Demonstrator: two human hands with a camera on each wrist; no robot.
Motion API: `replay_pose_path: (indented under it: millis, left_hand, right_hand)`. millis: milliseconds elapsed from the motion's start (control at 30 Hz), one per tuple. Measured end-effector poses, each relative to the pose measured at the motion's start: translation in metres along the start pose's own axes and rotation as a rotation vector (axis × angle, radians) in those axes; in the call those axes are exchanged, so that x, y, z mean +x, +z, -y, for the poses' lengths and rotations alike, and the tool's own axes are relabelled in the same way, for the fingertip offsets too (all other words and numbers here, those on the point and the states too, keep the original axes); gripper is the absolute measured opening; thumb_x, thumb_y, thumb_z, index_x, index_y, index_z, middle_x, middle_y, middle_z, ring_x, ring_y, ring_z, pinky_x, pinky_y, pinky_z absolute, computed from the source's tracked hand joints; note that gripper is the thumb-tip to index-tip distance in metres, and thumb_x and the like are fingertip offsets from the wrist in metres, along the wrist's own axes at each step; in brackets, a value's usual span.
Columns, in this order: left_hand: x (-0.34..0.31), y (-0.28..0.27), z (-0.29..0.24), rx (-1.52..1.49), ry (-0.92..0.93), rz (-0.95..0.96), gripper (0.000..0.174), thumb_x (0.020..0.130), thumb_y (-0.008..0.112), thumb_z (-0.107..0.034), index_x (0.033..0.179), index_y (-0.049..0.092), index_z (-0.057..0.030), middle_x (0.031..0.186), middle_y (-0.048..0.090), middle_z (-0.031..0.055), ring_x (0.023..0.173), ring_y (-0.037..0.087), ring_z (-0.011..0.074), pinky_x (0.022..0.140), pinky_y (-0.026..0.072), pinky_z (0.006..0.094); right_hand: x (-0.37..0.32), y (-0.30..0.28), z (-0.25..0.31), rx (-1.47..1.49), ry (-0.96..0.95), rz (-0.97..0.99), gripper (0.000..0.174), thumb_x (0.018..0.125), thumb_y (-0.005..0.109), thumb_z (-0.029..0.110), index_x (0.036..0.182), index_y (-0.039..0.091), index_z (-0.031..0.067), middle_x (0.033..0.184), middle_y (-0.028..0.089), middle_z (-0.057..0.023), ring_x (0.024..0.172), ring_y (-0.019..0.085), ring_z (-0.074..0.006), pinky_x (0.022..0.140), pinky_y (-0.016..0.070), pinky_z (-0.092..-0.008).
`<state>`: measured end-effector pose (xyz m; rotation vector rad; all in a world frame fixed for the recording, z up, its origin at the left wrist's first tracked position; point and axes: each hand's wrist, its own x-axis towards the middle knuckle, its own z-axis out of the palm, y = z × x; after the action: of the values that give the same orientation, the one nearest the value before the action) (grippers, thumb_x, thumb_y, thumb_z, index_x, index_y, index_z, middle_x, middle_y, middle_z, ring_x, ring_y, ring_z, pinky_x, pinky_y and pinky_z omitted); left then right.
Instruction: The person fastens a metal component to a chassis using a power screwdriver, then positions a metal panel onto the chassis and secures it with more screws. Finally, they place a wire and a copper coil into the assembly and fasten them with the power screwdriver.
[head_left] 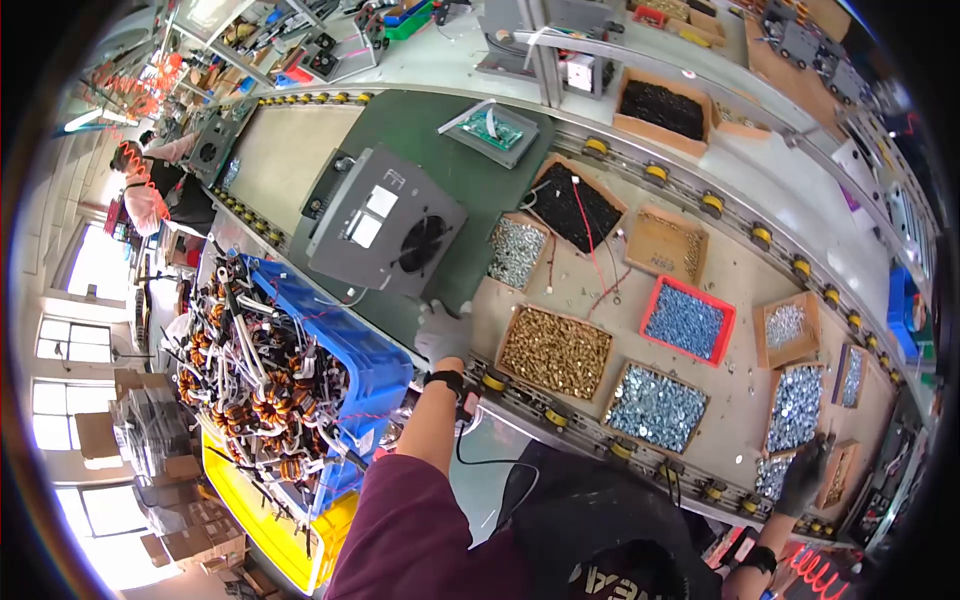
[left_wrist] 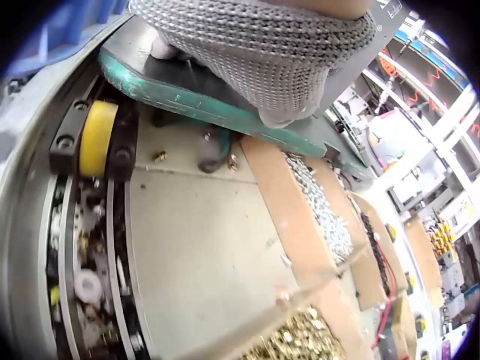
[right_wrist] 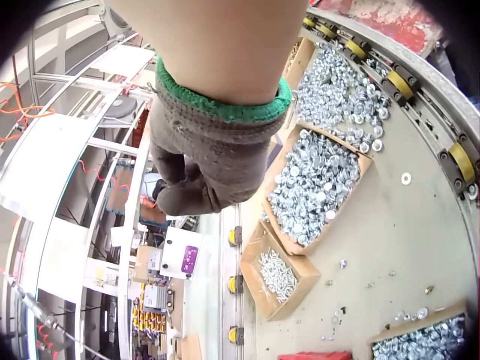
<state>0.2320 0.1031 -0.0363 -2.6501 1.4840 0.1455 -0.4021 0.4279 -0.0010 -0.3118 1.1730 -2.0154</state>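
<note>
My gloved left hand (head_left: 443, 333) rests with fingers extended on the front edge of a dark green board (head_left: 400, 310), close to a grey metal case (head_left: 390, 220) with a round fan and white labels. In the left wrist view the knit glove (left_wrist: 247, 52) lies along the board's worn teal edge. My right hand (head_left: 803, 480), in a dark glove, is at the far right over boxes of silvery screws (head_left: 797, 405). The right wrist view shows its fingers (right_wrist: 187, 201) bent towards the thumb; I cannot tell whether they hold anything.
Boxes of brass fasteners (head_left: 556, 352), silvery fasteners (head_left: 657, 407) and black screws (head_left: 575, 205), plus a red tray (head_left: 685, 320), stand between roller rails. A blue crate (head_left: 375, 400) of wired coils is at left. A circuit board (head_left: 490, 130) lies behind the case. Another person (head_left: 165, 190) stands far left.
</note>
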Motion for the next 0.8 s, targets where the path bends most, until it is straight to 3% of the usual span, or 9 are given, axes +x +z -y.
replay_pose_path:
  millis: [33,67,167,300,467,533,600,700,800]
  left_hand:
    - [-0.02,-0.005,-0.007,0.002,0.049,0.028,0.068,0.083,0.052,-0.057,0.127,0.051,-0.0057,0.133,0.05,0.0164,0.112,0.056,0.0332,0.086,0.0498,0.0441]
    - [-0.043,-0.006,-0.014,0.008,0.098,0.059,0.065,0.083,0.053,-0.056,0.122,0.053,-0.0053,0.129,0.052,0.018,0.109,0.058,0.0339,0.083,0.0507,0.045]
    - [-0.112,0.001,-0.035,-0.023,0.245,0.082,0.058,0.084,0.054,-0.054,0.114,0.055,-0.0043,0.122,0.054,0.0199,0.1,0.061,0.036,0.078,0.0518,0.0463]
    - [-0.207,0.018,-0.063,-0.107,0.473,0.198,0.045,0.087,0.052,-0.046,0.114,0.056,-0.0097,0.118,0.055,0.0166,0.093,0.063,0.0376,0.074,0.0519,0.0479]
    - [-0.29,0.004,-0.069,-0.195,0.958,0.701,0.036,0.086,0.052,-0.037,0.114,0.061,-0.0163,0.102,0.065,0.0162,0.094,0.063,0.0346,0.08,0.0492,0.0463]
    - [-0.294,0.005,-0.057,-0.26,1.14,0.769,0.033,0.085,0.052,-0.035,0.11,0.064,-0.0151,0.098,0.066,0.0171,0.094,0.062,0.0347,0.081,0.0487,0.0447]
    - [-0.284,-0.025,-0.049,-0.016,1.299,1.094,0.031,0.084,0.054,-0.035,0.101,0.068,-0.0134,0.099,0.067,0.0156,0.094,0.062,0.0357,0.083,0.0478,0.0422]
    - [-0.249,-0.056,-0.051,0.084,1.105,1.112,0.031,0.083,0.054,-0.036,0.099,0.069,-0.0125,0.098,0.066,0.0157,0.094,0.062,0.0344,0.083,0.0479,0.0415]
    - [-0.186,-0.051,-0.066,0.009,1.232,1.081,0.032,0.083,0.052,-0.034,0.1,0.068,-0.012,0.1,0.066,0.0166,0.095,0.062,0.0345,0.084,0.0479,0.0415]
  right_hand:
    - [-0.005,0.012,0.0,-0.175,-0.024,0.13,0.057,0.094,0.051,0.007,0.146,0.027,0.006,0.122,0.053,-0.0062,0.089,0.051,-0.0097,0.08,0.0434,-0.0206]
    - [-0.013,0.037,0.006,0.076,0.089,0.197,0.06,0.092,0.055,0.007,0.145,0.028,0.0053,0.12,0.053,-0.0055,0.089,0.052,-0.0094,0.079,0.0445,-0.0213]
    - [-0.038,0.057,0.007,-0.043,0.189,0.089,0.061,0.087,0.06,0.007,0.141,0.033,0.0001,0.108,0.056,-0.0048,0.086,0.052,-0.0098,0.075,0.0457,-0.0201]
    - [-0.069,0.083,-0.013,-0.32,0.423,0.22,0.042,0.087,0.062,0.018,0.122,0.048,-0.0005,0.095,0.06,-0.0085,0.071,0.057,-0.0118,0.061,0.0471,-0.0239]
    - [-0.104,0.126,-0.052,-0.636,0.668,0.449,0.027,0.079,0.058,0.008,0.105,0.051,0.003,0.088,0.061,-0.0102,0.075,0.062,-0.017,0.063,0.0522,-0.0282]
    - [-0.116,0.122,-0.077,-0.621,0.682,0.596,0.029,0.08,0.059,0.007,0.107,0.052,0.0004,0.089,0.063,-0.0112,0.078,0.063,-0.0187,0.067,0.0524,-0.0296]
    - [-0.126,0.114,-0.109,-0.775,0.41,1.005,0.036,0.082,0.061,0.01,0.116,0.054,0.0022,0.089,0.064,-0.014,0.08,0.063,-0.0231,0.073,0.0518,-0.0327]
    - [-0.128,0.171,-0.098,-1.194,0.364,1.025,0.05,0.081,0.059,0.007,0.129,0.046,0.004,0.087,0.064,-0.0159,0.079,0.062,-0.0244,0.074,0.0497,-0.033]
    - [-0.116,0.157,-0.141,-1.446,0.284,0.955,0.063,0.079,0.061,0.007,0.138,0.04,0.0091,0.088,0.063,-0.0212,0.083,0.063,-0.0318,0.075,0.049,-0.039]
